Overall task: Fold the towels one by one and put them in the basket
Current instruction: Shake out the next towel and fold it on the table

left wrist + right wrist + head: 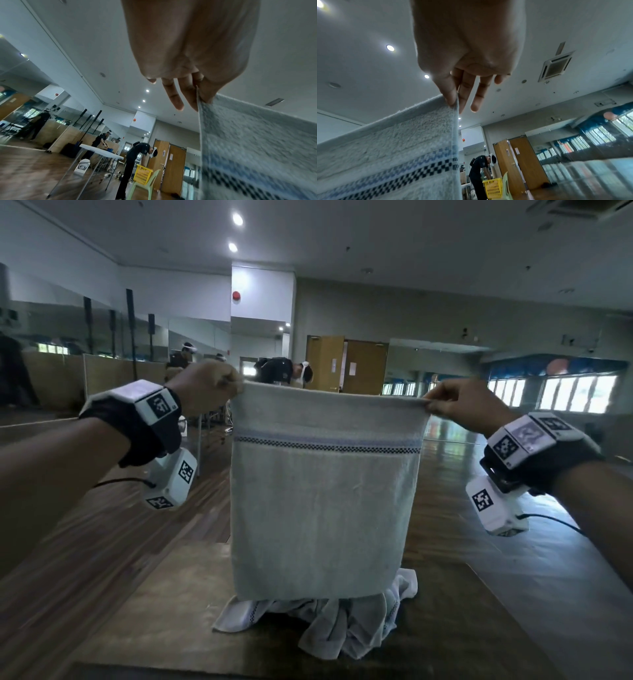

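Observation:
A pale towel with a blue and black checked stripe hangs stretched in the air in front of me. My left hand pinches its top left corner between thumb and fingers. My right hand pinches the top right corner the same way. In the left wrist view the towel hangs from my left hand; in the right wrist view the towel hangs from my right hand. Its bottom edge hangs just over a heap of crumpled towels on the wooden table.
A yellow basket sits on a pale green chair far across the room, also seen as the yellow basket. A person bends over it. A white folding table and wooden doors stand beyond.

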Demonstrator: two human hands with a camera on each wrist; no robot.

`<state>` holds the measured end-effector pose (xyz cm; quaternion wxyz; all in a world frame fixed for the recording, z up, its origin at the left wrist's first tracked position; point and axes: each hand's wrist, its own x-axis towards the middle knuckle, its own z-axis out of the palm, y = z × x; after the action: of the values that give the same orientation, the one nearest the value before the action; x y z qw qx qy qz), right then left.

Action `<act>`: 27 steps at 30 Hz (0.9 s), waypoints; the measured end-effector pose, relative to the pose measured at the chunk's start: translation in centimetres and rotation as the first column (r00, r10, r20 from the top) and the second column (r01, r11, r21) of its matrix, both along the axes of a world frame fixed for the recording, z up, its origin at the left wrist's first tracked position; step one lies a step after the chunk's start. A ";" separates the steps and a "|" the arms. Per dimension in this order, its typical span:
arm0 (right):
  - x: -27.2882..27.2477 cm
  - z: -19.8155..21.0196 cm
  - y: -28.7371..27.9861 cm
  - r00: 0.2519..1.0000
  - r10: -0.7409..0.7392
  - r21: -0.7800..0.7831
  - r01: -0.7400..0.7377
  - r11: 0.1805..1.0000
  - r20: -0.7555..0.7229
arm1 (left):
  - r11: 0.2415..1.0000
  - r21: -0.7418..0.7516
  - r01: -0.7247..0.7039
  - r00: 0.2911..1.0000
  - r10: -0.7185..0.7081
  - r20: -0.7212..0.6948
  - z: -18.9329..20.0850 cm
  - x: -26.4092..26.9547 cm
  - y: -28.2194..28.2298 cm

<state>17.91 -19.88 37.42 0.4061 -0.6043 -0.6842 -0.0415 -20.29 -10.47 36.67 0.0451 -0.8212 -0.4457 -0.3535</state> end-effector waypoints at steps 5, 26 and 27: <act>0.7 -8.4 1.0 0.997 0.041 -0.232 -0.026 0.972 0.059 | 0.958 -0.288 0.005 0.982 -0.059 -0.180 -8.5 -1.7 1.5; 2.8 -34.5 7.8 0.999 0.012 -0.612 0.010 0.791 0.033 | 0.830 -0.525 -0.190 0.918 -0.040 -0.396 -35.7 0.0 6.9; 2.7 -34.7 8.6 1.000 0.012 -0.603 -0.007 0.798 0.004 | 0.836 -0.506 -0.210 0.924 0.000 -0.383 -36.3 0.3 7.6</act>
<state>20.57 -11.28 2.73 0.1908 -0.6983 -0.6665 0.1780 -20.00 -2.85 0.39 -0.0848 -0.8256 -0.5555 -0.0511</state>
